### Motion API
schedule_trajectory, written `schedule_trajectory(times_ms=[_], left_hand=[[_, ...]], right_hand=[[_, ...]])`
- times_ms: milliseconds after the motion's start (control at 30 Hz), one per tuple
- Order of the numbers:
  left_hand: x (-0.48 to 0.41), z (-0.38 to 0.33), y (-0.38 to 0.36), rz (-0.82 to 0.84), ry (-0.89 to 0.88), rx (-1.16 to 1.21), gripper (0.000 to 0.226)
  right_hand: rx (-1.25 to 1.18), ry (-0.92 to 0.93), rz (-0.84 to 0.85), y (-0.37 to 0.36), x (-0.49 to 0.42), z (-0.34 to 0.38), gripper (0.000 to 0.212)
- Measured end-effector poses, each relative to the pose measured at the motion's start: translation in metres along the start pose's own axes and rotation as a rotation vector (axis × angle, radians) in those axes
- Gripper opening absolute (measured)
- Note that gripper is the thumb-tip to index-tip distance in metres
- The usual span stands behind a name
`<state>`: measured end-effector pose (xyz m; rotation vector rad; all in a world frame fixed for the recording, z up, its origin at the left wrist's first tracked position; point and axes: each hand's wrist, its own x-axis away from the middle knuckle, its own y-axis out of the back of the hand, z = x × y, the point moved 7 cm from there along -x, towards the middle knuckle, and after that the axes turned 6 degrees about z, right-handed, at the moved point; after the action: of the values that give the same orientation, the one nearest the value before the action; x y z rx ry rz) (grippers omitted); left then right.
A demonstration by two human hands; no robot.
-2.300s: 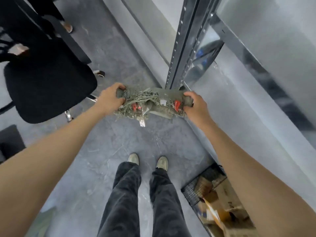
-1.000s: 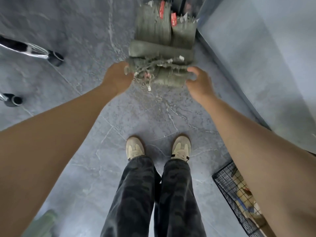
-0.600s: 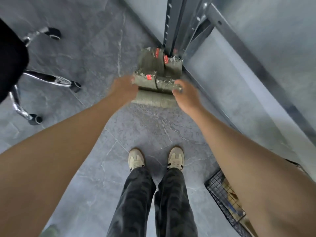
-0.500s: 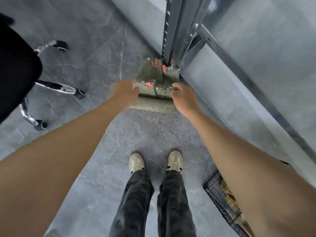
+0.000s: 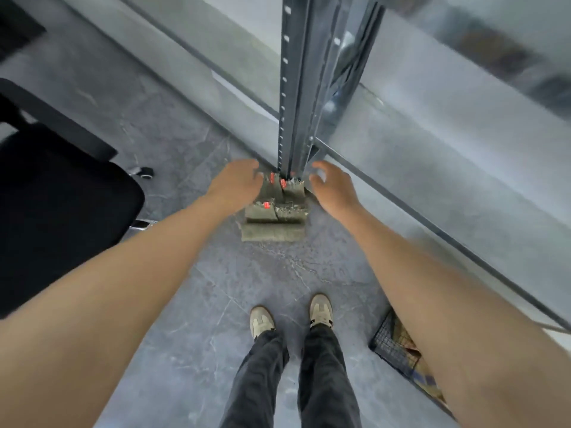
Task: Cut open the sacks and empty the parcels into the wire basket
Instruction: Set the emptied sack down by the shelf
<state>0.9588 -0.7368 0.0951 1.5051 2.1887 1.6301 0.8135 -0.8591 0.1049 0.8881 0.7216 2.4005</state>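
Folded sacks [image 5: 275, 220]: flat stack of grey-green sacking on the floor [image 5: 216, 288], at its far edge and butted against the foot of the shelf upright [image 5: 295, 88]. Held up between both hands two seconds ago, pressed down half a second ago, now set down and let go.
Meaning for the task: emptied sacks put aside, by the look of it. Brown parcels already showing in the wire basket [image 5: 392, 344] at the floor's right edge, well apart from the stack. No uncut sack in view, so either another to fetch or the job near its end.
Long axis: whole stack running from the shoes toward the upright, with the nearest fold lying crosswise, left to right.
Pointing: frayed cut ends and red tags [image 5: 266, 205] turned away toward the upright, smooth folded edge facing the shoes.
Left hand [image 5: 238, 182]: relaxed, holding nothing, at the stack's far left corner. Touching or not, cannot tell.
Right hand [image 5: 332, 188]: fingers loosely spread, empty, just off the far right corner.
Around: black office chair [image 5: 61, 196] at the left.
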Motion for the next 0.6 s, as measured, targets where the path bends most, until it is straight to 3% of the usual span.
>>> schedule_trajectory(times_ms=[100,300,600], left_hand=[[0.026,-0.04,0.033,-0.014,-0.126,-0.063,0.018],[0.08,-0.131,0.077,-0.079,-0.324,-0.126,0.037],[0.178,-0.261,0.082,-0.123,-0.584,-0.156,0.039]], right_hand=[[-0.007,0.005,-0.075,0.033,0.035,0.023,0.036],[-0.032,-0.009,-0.207,0.1,0.111,0.04,0.033],[-0.035,-0.064,-0.437,0.191,0.263,0.026,0.038]])
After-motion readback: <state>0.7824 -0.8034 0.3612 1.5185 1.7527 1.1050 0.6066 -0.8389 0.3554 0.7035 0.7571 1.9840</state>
